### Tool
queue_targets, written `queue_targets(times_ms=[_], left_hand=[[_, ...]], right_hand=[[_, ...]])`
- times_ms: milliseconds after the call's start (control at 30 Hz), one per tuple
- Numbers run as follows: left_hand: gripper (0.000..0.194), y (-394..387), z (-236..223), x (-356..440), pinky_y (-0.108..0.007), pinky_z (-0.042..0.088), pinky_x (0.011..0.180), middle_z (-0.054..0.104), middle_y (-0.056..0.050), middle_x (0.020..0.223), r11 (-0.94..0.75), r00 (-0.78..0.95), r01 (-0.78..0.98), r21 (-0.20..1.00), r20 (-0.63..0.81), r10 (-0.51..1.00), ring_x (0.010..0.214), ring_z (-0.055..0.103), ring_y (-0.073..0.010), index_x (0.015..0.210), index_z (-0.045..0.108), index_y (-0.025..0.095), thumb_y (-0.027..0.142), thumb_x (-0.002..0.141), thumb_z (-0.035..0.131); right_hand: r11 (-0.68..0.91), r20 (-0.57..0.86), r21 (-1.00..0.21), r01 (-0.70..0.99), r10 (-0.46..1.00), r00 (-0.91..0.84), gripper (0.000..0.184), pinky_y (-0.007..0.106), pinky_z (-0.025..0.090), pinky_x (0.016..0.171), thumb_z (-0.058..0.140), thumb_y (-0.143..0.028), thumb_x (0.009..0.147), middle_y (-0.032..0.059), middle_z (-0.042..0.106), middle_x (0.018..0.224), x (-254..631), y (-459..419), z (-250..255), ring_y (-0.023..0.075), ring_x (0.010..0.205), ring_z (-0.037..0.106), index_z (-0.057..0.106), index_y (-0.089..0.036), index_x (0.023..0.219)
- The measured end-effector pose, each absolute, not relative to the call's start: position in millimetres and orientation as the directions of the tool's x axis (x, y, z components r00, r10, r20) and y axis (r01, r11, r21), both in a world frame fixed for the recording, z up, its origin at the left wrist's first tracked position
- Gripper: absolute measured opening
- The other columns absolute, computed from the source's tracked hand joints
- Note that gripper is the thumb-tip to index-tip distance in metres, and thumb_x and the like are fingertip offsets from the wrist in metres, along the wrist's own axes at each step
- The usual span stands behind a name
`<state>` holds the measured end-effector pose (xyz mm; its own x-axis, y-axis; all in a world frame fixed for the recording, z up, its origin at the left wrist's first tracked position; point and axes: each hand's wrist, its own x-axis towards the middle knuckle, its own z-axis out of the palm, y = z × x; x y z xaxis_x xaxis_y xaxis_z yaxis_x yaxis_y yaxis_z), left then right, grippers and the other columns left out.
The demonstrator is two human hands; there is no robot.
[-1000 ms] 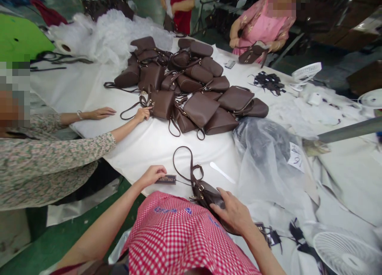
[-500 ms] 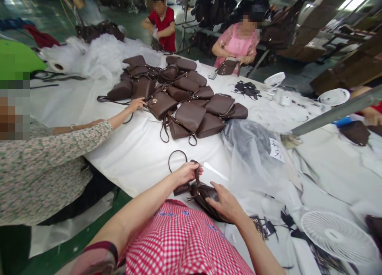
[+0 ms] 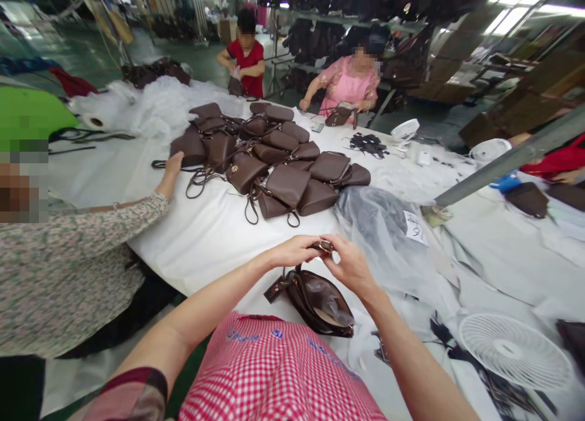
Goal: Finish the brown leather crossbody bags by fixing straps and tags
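A dark brown handbag [image 3: 297, 293] lies with its mouth gaping in front of my apron, pale and clear material showing inside. Above it, both hands meet on the bag's brown strap [image 3: 323, 245], which has a shiny metal edge. My left hand [image 3: 295, 250] is closed on the strap from the left. From the right, my right hand [image 3: 351, 264] pinches the same piece between thumb and fingers. A dark tag [image 3: 275, 289] hangs at the bag's left side. How far the strap runs behind my fingers is hidden.
Several brown handbags [image 3: 287, 186] are heaped ahead, with a co-worker's hand [image 3: 173, 164] at the heap's left. A clear plastic bag [image 3: 370, 226] lies to the right, near a slanting metal pole [image 3: 503, 159]. A white fan [image 3: 512, 351] stands at lower right.
My right hand has left the bag's side and joined my left at the strap. The bag's opening now faces up. The co-worker's hand at left has moved left along the heap.
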<state>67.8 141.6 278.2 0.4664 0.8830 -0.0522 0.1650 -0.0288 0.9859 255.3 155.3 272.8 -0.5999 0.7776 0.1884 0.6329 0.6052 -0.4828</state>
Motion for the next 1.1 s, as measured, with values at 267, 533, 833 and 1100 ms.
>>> queue_targets(times_ms=[267,533,833,1100], left_hand=[[0.012,140.1,246.3,25.3,-0.022,0.031,0.053,0.041,0.006,0.058,0.076,0.132,0.236,0.969,-0.11,0.985,0.055,0.039,-0.0097,0.081,0.058,0.015,0.021,0.077,0.049],[0.008,142.0,244.6,36.9,-0.022,0.037,0.061,0.046,0.004,0.066,0.008,0.143,0.158,0.987,-0.031,0.989,0.065,0.042,-0.0102,0.076,0.058,0.014,0.022,0.074,0.056],[0.014,131.6,242.9,55.1,-0.025,0.043,0.068,0.056,0.001,0.072,0.022,0.568,0.192,0.981,-0.13,0.812,0.071,0.052,-0.013,0.084,0.064,0.014,0.022,0.074,0.061],[0.043,141.6,256.7,74.9,-0.035,0.043,0.09,0.057,-0.009,0.115,-0.161,0.223,0.259,0.952,0.103,0.969,0.106,0.053,-0.0228,0.107,0.058,0.018,0.029,0.068,0.072]], right_hand=[[0.352,0.113,-0.44,0.826,0.935,-0.337,0.031,0.037,0.048,0.079,0.039,-0.029,0.079,0.0098,0.071,0.092,341.4,166.9,266.1,0.0251,0.084,0.065,0.063,-0.019,0.096],[-0.072,0.166,-0.758,0.649,0.94,0.298,0.034,0.038,0.052,0.066,0.058,-0.05,0.075,0.012,0.066,0.078,428.0,142.9,311.7,0.024,0.069,0.062,0.065,-0.024,0.096],[-0.332,-0.323,-0.942,0.054,0.937,0.133,0.025,0.037,0.058,0.072,0.046,-0.038,0.087,0.0059,0.068,0.074,372.2,148.6,287.1,0.0175,0.069,0.068,0.061,-0.018,0.083],[0.142,0.047,-0.842,0.52,0.98,-0.191,0.072,0.032,0.055,0.065,0.03,-0.075,0.084,0.0097,0.069,0.08,272.6,198.3,364.7,0.0217,0.077,0.066,0.069,-0.015,0.095]])
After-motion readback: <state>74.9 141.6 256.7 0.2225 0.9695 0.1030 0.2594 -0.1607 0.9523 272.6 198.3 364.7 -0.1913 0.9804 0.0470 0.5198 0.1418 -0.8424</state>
